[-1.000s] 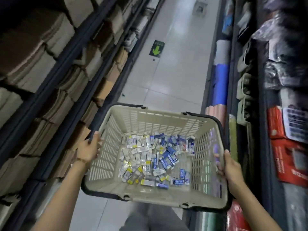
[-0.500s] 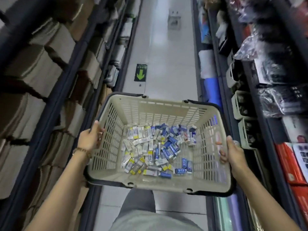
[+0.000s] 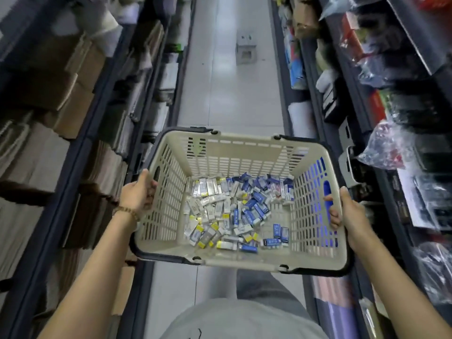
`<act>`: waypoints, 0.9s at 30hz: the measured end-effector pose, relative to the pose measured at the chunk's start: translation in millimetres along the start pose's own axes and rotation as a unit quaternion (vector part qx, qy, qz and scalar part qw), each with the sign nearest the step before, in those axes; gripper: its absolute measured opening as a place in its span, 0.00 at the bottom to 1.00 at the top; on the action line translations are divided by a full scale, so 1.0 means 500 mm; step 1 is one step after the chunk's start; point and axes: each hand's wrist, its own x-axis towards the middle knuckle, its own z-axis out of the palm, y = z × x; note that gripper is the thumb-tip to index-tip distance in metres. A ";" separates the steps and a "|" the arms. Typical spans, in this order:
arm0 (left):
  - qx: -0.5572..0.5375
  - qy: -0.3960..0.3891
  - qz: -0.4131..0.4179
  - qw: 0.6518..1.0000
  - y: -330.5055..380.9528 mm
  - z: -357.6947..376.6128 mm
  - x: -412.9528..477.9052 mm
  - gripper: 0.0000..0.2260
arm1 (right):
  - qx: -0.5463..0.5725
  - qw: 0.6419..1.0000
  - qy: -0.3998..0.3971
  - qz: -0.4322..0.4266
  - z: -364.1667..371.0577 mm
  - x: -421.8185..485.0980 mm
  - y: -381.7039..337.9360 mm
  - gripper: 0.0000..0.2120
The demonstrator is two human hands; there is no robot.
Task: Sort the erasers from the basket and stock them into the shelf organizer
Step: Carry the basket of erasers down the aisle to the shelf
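I hold a beige slotted plastic basket with a dark rim in front of me, above an aisle floor. My left hand grips its left rim and my right hand grips its right rim. On the basket's bottom lies a loose pile of several boxed erasers: white and grey ones with yellow ends toward the left, blue ones toward the right. No shelf organizer can be made out clearly; light slotted bins sit on the right shelf beside the basket.
Dark shelving runs along both sides of the narrow aisle. Brown cardboard boxes fill the left shelves. Bagged and boxed goods fill the right shelves. A small grey stool stands on the pale tiled floor farther down the aisle.
The view has swung to look straight down the aisle and moved forward. The basket stays held by both hands; the green floor arrow is now hidden behind it.
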 end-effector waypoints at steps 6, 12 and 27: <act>0.012 0.025 -0.013 1.000 0.162 0.095 0.185 0.19 | -0.046 0.998 -0.037 -0.009 0.093 0.245 -0.227 0.24; -0.002 0.045 -0.022 0.999 0.337 0.178 0.443 0.19 | -0.045 0.998 -0.052 -0.015 0.237 0.490 -0.416 0.23; -0.013 -0.008 -0.018 1.000 0.893 0.444 1.125 0.18 | -0.012 1.000 -0.024 -0.005 0.517 1.117 -0.854 0.23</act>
